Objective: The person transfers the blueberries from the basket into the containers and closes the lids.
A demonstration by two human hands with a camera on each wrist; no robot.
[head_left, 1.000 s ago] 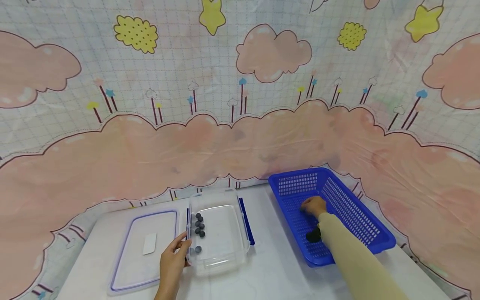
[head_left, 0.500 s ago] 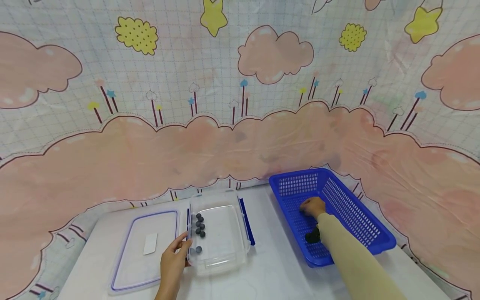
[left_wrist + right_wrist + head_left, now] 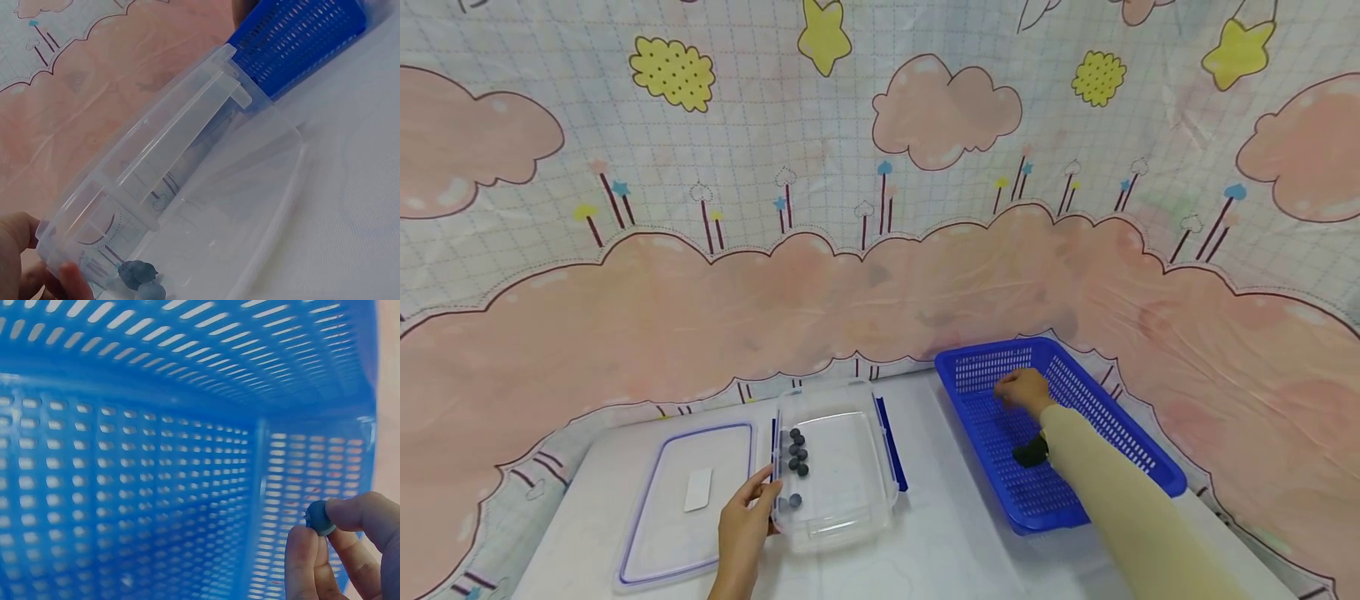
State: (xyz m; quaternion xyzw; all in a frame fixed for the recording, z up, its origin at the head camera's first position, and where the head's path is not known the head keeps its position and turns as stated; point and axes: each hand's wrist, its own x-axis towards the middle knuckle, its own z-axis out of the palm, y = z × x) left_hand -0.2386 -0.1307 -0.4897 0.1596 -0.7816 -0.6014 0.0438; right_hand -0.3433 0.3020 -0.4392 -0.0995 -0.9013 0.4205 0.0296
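Note:
My right hand (image 3: pixel 1026 392) is inside the blue plastic basket (image 3: pixel 961 417), above its floor. Between thumb and fingertips it pinches one dark blueberry (image 3: pixel 320 518), whose small crown shows in the right wrist view. My left hand (image 3: pixel 747 521) grips the left side of a clear plastic food container (image 3: pixel 850 467), fingers at its outer wall. Inside it, several blueberries (image 3: pixel 797 450) lie in a row along the left side, one apart toward the front. The left wrist view shows two blueberries (image 3: pixel 139 275) near my left fingers (image 3: pixel 75 281).
Left of the container lies a clear lid (image 3: pixel 662 517) with a blue seal and a white label (image 3: pixel 697 490). A blue side latch (image 3: pixel 891 446) sticks out on the container's right. A patterned cloth wall (image 3: pixel 850 292) rises behind the white table (image 3: pixel 940 542).
My right hand has risen slightly off the basket floor and moved a little toward its far end, pinching the blueberry. The left hand and container stay put.

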